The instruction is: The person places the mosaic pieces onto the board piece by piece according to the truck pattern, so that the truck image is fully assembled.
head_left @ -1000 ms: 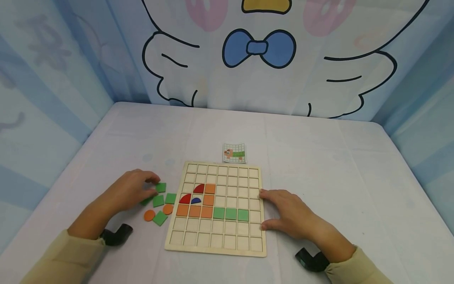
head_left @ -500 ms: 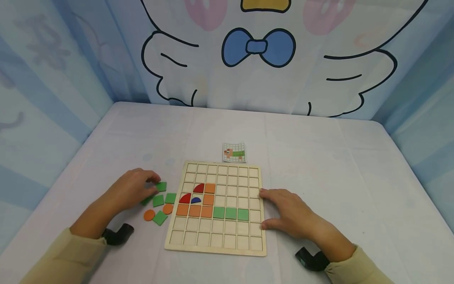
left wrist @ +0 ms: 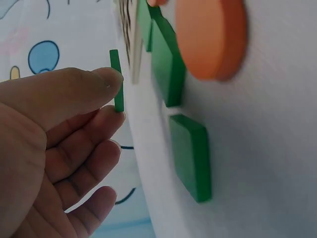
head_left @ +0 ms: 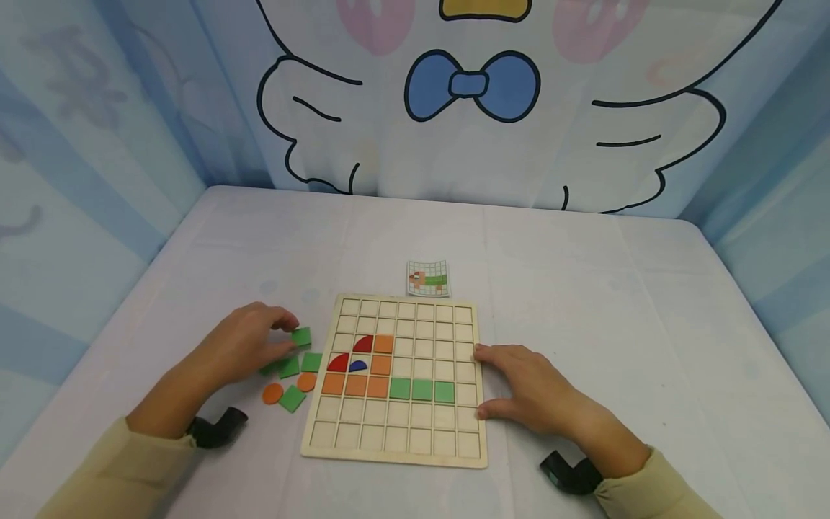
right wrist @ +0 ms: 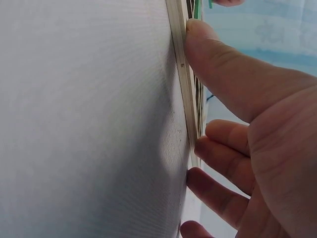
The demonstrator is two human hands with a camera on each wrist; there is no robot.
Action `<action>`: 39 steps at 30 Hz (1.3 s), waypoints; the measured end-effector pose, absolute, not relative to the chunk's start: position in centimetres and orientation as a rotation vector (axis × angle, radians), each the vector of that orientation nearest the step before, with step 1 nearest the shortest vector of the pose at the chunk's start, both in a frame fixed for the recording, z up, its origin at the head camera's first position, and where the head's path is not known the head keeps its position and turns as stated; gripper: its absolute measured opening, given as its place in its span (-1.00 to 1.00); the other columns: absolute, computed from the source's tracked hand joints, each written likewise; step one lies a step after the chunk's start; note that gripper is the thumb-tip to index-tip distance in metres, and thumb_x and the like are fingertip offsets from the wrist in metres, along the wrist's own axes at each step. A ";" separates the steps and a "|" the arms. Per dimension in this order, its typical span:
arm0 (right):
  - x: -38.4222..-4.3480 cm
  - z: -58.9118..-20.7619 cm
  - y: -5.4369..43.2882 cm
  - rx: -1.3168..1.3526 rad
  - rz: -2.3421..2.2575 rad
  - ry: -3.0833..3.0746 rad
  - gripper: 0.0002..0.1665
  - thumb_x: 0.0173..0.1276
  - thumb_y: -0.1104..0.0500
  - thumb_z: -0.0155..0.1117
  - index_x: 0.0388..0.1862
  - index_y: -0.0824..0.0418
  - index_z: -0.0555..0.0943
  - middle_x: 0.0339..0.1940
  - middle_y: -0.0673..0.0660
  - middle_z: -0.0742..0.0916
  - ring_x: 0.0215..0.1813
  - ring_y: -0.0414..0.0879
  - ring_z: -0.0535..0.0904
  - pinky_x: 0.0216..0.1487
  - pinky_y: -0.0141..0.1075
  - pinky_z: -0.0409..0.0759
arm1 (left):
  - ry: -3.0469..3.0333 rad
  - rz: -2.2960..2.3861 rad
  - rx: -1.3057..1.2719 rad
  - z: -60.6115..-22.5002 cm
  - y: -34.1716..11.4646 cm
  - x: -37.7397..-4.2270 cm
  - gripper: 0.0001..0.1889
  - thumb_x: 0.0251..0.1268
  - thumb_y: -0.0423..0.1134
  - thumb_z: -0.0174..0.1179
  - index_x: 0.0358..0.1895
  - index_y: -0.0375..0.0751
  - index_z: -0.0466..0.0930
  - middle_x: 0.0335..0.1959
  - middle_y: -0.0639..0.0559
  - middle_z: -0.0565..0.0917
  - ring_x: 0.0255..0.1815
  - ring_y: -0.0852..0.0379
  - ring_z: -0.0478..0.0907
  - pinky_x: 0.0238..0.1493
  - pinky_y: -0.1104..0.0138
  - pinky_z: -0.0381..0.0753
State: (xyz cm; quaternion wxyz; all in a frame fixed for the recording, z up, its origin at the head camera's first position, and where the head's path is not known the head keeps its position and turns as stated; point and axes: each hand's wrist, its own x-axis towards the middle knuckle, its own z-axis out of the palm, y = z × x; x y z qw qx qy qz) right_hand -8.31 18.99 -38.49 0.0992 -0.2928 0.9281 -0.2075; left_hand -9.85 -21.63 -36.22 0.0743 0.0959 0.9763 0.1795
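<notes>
In the head view my left hand (head_left: 243,342) pinches a green square tile (head_left: 301,336) between thumb and fingertip, left of the wooden grid board (head_left: 392,459). The left wrist view has this tile (left wrist: 115,58) edge-on, lifted off the cloth. Below it lie several loose green tiles (head_left: 292,399) and two orange discs (head_left: 273,393). My right hand (head_left: 528,389) rests its thumb and fingertips against the board's right edge. On the board sit red quarter-round pieces (head_left: 339,363), a blue half-round piece (head_left: 358,366), several orange squares (head_left: 357,386) and a row of green squares (head_left: 422,391).
Behind the board lies a small picture card (head_left: 428,280) showing a coloured figure on a grid. A white cloth (head_left: 583,303) covers the table. A printed curtain (head_left: 493,158) hangs behind it and at both sides.
My left hand has shifted slightly right and away from me, with the green square tile now pinched and moved off its earlier spot. My right hand stays on the board's edge.
</notes>
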 end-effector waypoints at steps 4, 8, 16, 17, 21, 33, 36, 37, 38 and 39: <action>-8.3 -38.5 19.0 -0.867 -0.614 2.744 -0.12 0.17 -0.16 0.52 0.35 0.27 0.48 0.35 0.22 0.56 0.33 0.22 0.45 0.28 0.17 0.37 | 2.918 0.558 0.318 -35.5 -20.7 -9.5 -0.72 0.19 -0.27 0.42 -0.05 -0.26 0.68 -0.13 -0.08 0.66 -0.07 -0.07 0.54 -0.01 0.03 0.62; -8.3 -38.5 19.0 -0.871 -0.615 2.746 -0.12 0.17 -0.16 0.52 0.35 0.27 0.48 0.34 0.22 0.56 0.33 0.22 0.45 0.28 0.16 0.38 | 2.904 0.563 0.380 -34.9 -19.6 -9.2 -0.72 0.19 -0.25 0.44 -0.05 -0.23 0.69 -0.13 -0.03 0.66 -0.07 -0.03 0.53 0.00 0.06 0.63; -8.3 -38.4 19.0 -0.880 -0.619 2.748 -0.13 0.16 -0.14 0.53 0.34 0.28 0.49 0.33 0.22 0.57 0.33 0.22 0.46 0.28 0.15 0.38 | 2.839 0.575 0.479 -34.7 -17.3 -9.0 -0.74 0.21 -0.22 0.43 -0.06 -0.17 0.70 -0.14 0.04 0.65 -0.05 0.02 0.54 0.00 0.11 0.61; -8.3 -38.4 19.0 -0.881 -0.621 2.747 -0.13 0.16 -0.13 0.54 0.34 0.28 0.49 0.33 0.22 0.57 0.33 0.22 0.46 0.28 0.15 0.38 | 2.833 0.580 0.490 -34.7 -17.0 -9.0 -0.75 0.22 -0.22 0.43 -0.06 -0.15 0.70 -0.14 0.05 0.64 -0.04 0.03 0.54 0.01 0.11 0.60; -8.2 -38.3 18.9 -0.880 -0.624 2.745 -0.14 0.16 -0.10 0.54 0.34 0.29 0.49 0.33 0.22 0.57 0.33 0.22 0.45 0.28 0.16 0.37 | 2.832 0.597 0.588 -34.7 -16.3 -9.0 -0.79 0.22 -0.23 0.42 -0.10 -0.14 0.72 -0.18 0.09 0.64 -0.05 0.04 0.54 0.00 0.13 0.59; -8.2 -38.2 18.9 -0.868 -0.620 2.745 -0.13 0.16 -0.12 0.54 0.34 0.29 0.48 0.34 0.22 0.56 0.34 0.22 0.44 0.28 0.16 0.37 | 2.830 0.626 0.833 -35.1 -13.7 -9.1 -0.83 0.22 -0.24 0.41 -0.16 -0.15 0.70 -0.27 0.13 0.62 -0.19 0.14 0.49 -0.08 0.20 0.54; -8.2 -38.3 18.9 -0.873 -0.620 2.747 -0.13 0.16 -0.11 0.54 0.34 0.29 0.48 0.34 0.22 0.56 0.34 0.22 0.44 0.27 0.16 0.37 | 2.819 0.644 0.886 -35.3 -13.1 -9.0 -0.89 0.22 -0.27 0.39 -0.23 -0.13 0.68 -0.28 0.14 0.62 -0.18 0.13 0.51 -0.07 0.21 0.54; -8.2 -38.3 18.9 -0.874 -0.621 2.747 -0.13 0.16 -0.11 0.54 0.34 0.29 0.48 0.34 0.22 0.56 0.34 0.22 0.45 0.27 0.16 0.37 | 2.816 0.653 0.907 -35.4 -12.9 -9.1 -0.89 0.21 -0.27 0.39 -0.24 -0.13 0.67 -0.29 0.14 0.62 -0.18 0.14 0.52 -0.07 0.21 0.55; -8.2 -38.3 18.9 -0.875 -0.622 2.747 -0.13 0.16 -0.11 0.54 0.34 0.29 0.48 0.34 0.22 0.56 0.34 0.22 0.45 0.27 0.16 0.38 | 2.811 0.659 0.930 -35.5 -12.7 -9.1 -0.89 0.21 -0.27 0.39 -0.25 -0.13 0.67 -0.29 0.15 0.63 -0.18 0.14 0.52 -0.07 0.22 0.55; -8.2 -38.3 18.9 -0.876 -0.623 2.748 -0.13 0.16 -0.11 0.54 0.34 0.29 0.48 0.34 0.22 0.56 0.34 0.22 0.45 0.27 0.16 0.38 | 2.805 0.664 0.941 -35.5 -12.5 -9.1 -0.90 0.20 -0.27 0.39 -0.26 -0.13 0.67 -0.30 0.15 0.63 -0.18 0.14 0.52 -0.07 0.22 0.55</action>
